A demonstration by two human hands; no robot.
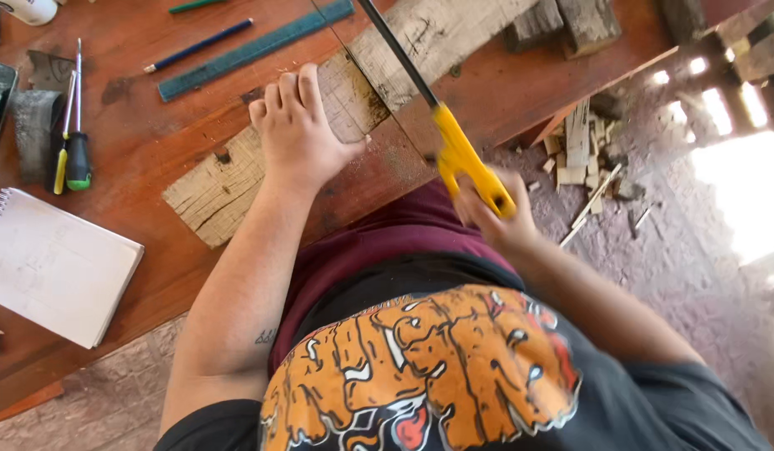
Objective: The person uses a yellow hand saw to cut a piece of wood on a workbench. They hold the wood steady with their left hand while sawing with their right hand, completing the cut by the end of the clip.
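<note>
A weathered wooden plank (220,184) lies diagonally across a reddish-brown workbench (144,142). My left hand (299,129) presses flat on the plank, fingers together, just left of the cut line. My right hand (491,213) grips the yellow handle of a hand saw (462,154), below the bench edge. The saw's dark blade (399,58) runs up across the plank, beside my left thumb.
A green ruler (253,50) and a blue pencil (199,46) lie beyond the plank. Screwdrivers (73,142) and a spiral notebook (57,267) rest at the left. Wood blocks (562,23) sit at the bench's far right. Offcuts (583,154) litter the floor.
</note>
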